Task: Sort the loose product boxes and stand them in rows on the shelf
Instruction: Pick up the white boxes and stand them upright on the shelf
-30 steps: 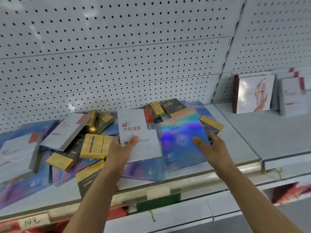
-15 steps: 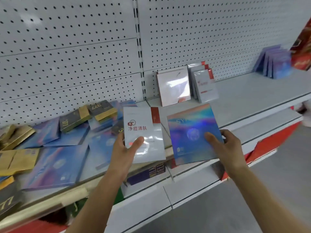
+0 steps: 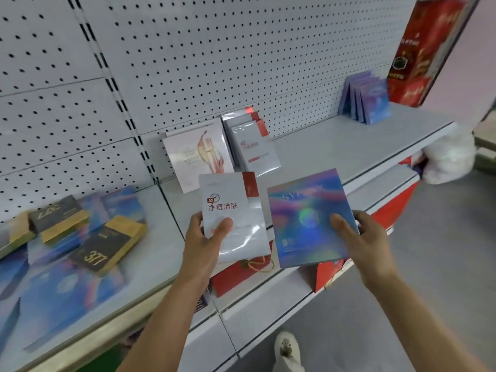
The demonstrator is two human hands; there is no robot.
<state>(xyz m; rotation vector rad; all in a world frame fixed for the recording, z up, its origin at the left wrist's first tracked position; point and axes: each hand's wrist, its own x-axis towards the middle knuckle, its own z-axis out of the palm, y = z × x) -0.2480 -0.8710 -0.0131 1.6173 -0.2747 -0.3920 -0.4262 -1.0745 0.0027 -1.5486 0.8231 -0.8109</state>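
Observation:
My left hand grips a white box with a red corner and red Chinese lettering, thumb across its face. My right hand holds a holographic blue box by its right edge. Both boxes hang in front of the grey shelf. On the shelf behind them, a pale pink box and a row of matching white boxes lean against the pegboard. A row of blue boxes stands at the far right. Loose blue boxes and black-and-gold boxes lie in a pile at the left.
A tall red box stands at the shelf's far right end. A white bag hangs beyond the shelf corner. Red boxes sit on the lower shelf below my hands. My shoe shows on the grey floor.
The view has swung right, away from the loose pile. Both hands have carried their boxes off the pile to the shelf section with the standing rows.

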